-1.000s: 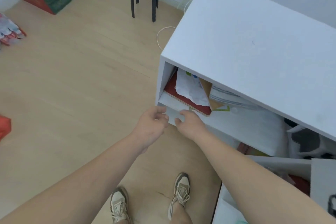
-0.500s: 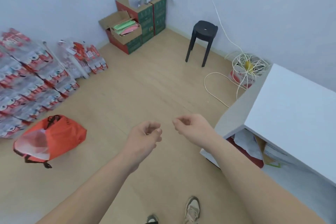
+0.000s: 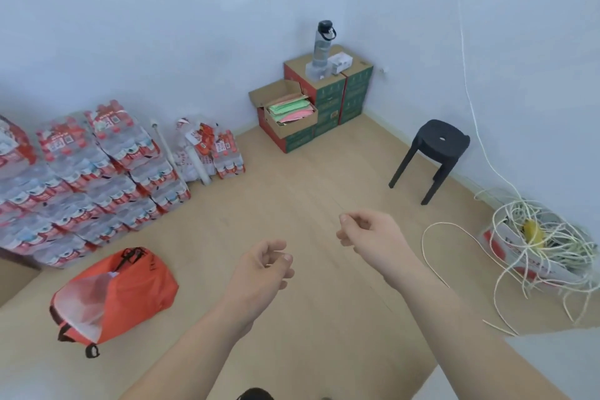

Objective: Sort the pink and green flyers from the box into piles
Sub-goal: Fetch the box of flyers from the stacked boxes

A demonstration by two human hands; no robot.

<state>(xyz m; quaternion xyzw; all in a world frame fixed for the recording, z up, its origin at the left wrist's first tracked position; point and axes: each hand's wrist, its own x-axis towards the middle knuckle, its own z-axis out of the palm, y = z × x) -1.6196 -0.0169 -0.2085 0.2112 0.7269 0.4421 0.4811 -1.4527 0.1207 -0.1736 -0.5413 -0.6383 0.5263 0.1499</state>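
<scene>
Pale wood floor, blue-white walls. Box (image 3: 293, 130): open cardboard, flaps up, in the far corner against stacked cartons (image 3: 344, 97). Pink and green flyers (image 3: 292, 110) lie mixed inside, reachable from above. Left hand (image 3: 263, 266), right hand (image 3: 370, 234): raised mid-room, fingers loosely curled, holding nothing, well apart from box; probably kept free for a first pickup. Black stool (image 3: 435, 146) right of cartons; orange bag (image 3: 120, 292) near left.

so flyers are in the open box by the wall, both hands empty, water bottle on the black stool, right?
No: the head view shows the water bottle on the stacked cartons, not the black stool. The flyers do lie in the open box, and left hand and right hand hold nothing.
</scene>
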